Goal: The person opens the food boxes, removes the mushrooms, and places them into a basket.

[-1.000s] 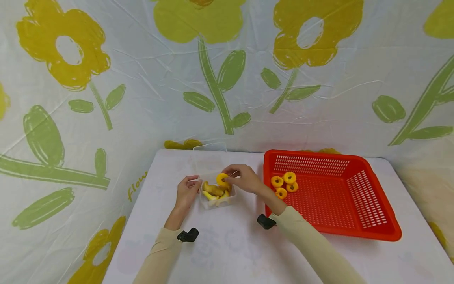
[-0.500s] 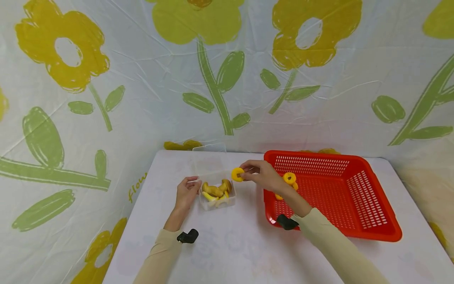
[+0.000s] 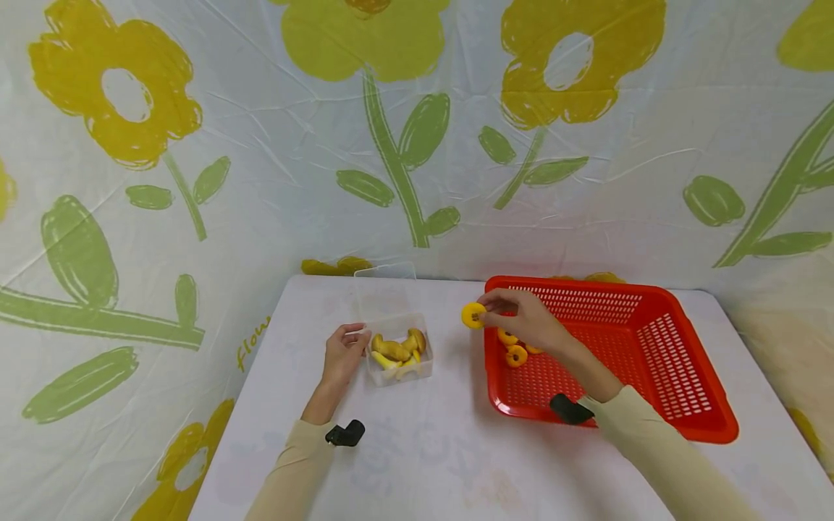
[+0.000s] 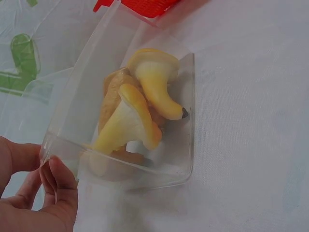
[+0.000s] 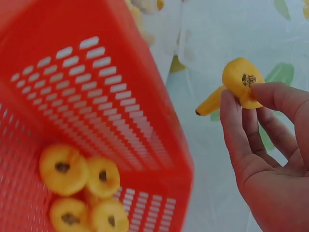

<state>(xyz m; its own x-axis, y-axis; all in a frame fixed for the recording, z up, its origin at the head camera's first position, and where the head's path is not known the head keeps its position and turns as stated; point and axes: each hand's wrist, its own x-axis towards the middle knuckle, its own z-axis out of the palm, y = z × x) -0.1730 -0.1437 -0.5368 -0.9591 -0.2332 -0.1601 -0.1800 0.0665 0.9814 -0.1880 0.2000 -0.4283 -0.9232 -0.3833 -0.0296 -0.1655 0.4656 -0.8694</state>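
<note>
- I see the right hand [image 3: 528,322] pinching a round yellow piece [image 3: 470,316] between thumb and fingertips; a dark patch marks its middle.
- That piece is held up near the rim of the red basket [image 3: 599,369], at roughly the basket's 10 o'clock.
- Toward 9 o'clock inside the basket I count four similar yellow pieces [image 5: 62,181], bunched together.
- I find the left hand [image 3: 342,354] at the 9 o'clock side of the clear box [image 3: 417,371], bent fingers gripping its corner.
- In the box, yellow and brown mushroom-shaped pieces [image 4: 156,87] lie against one another.
- A clear lid [image 3: 386,298] stands open at the box's 12 o'clock.
- The basket rests at the box's 3 o'clock on the white table [image 3: 430,463].
</note>
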